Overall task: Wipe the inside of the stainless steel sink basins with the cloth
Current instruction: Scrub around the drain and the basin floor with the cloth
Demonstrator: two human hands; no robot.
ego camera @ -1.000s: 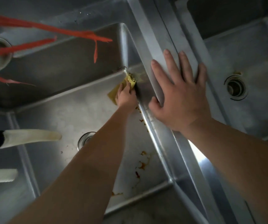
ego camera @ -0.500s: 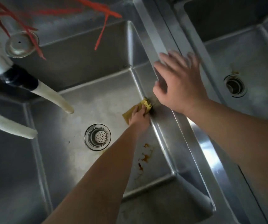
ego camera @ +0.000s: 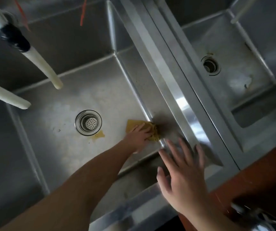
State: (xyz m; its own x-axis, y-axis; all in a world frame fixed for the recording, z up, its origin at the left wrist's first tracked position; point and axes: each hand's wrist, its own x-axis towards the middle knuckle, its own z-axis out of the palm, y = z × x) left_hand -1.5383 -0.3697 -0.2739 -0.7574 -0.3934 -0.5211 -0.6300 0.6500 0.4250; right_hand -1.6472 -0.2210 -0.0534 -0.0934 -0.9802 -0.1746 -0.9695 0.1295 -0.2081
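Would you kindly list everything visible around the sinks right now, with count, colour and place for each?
sink basins: two, steel grey; one at left being wiped, one at upper right.
divider ledge: one, shiny steel, between the basins.
strainer drain: one, silver, floor of the left basin.
open drain: one, dark, floor of the right basin.
cloth: one, yellow, on the left basin floor against its right wall.
yellowish stain: one, just beside the strainer drain.
hoses: two, white, hanging in from the left; the second lower.
red strands: several, top edge.
reddish-brown surface: one, lower right.
left hand: presses the cloth.
right hand: fingers spread, over the near corner.
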